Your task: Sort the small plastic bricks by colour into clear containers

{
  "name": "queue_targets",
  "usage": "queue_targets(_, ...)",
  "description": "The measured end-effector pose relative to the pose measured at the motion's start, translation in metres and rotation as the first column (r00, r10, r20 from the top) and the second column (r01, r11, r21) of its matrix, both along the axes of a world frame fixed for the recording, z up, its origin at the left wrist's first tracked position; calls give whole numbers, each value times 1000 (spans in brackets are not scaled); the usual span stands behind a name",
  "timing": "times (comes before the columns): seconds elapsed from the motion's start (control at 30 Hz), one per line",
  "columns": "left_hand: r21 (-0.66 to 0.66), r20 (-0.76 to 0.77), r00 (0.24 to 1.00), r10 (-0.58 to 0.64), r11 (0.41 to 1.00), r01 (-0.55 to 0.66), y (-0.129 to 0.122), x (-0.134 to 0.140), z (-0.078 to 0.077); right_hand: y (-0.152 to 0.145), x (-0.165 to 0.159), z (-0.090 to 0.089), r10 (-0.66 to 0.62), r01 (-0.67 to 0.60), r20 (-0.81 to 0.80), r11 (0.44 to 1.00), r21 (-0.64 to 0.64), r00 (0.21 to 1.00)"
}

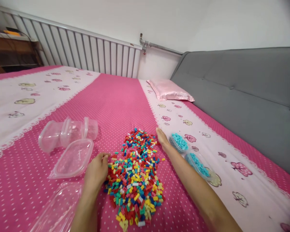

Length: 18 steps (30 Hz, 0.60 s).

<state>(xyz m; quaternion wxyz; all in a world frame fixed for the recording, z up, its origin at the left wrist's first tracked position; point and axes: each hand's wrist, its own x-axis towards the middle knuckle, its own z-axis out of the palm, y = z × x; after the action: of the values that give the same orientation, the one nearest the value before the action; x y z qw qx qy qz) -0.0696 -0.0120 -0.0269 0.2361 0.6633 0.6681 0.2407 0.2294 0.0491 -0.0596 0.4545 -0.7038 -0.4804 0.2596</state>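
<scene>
All positions are referenced to the heap of small multicoloured building bricks lying on the pink dotted bed sheet. Far left of the heap, two clear plastic containers lie tipped on their sides. Just below them, a clear lid lies flat. A further clear container sits at the lower left. The left hand rests at the heap's left edge, fingers curled loosely against the bricks, holding nothing visible. The right hand lies flat at the heap's upper right edge, fingers extended, empty. Right of the heap, two clear containers of turquoise bricks stand beside the right forearm.
</scene>
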Motion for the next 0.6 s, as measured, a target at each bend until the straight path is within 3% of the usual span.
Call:
queue_targets(0.17, -3, -15, 1000, 1, 1000, -1, 0, 1, 1, -1, -26, -12, 19, -18, 9, 998, -60, 1000)
queue_targets(0.3, 9, -19, 1000, -15, 1000, 15, 2, 0, -1, -4, -22, 10, -8, 4, -156, 1000, -30, 988)
queue_targets(0.4, 11, -2, 1000, -13, 1000, 13, 3, 2, -1, -25, -6, 29, -48, 57, -251, 998, 28, 967)
queue_targets(0.47, 11, 52, 999, -15, 1000, 15, 2, 4, 1, -45, 1, 37, -25, 32, -188, 999, 36, 982)
queue_targets(0.6, -12, 104, 995, -3, 1000, 4, 0, 9, 7, -75, -2, 34, 95, -93, 147, 996, -17, 985)
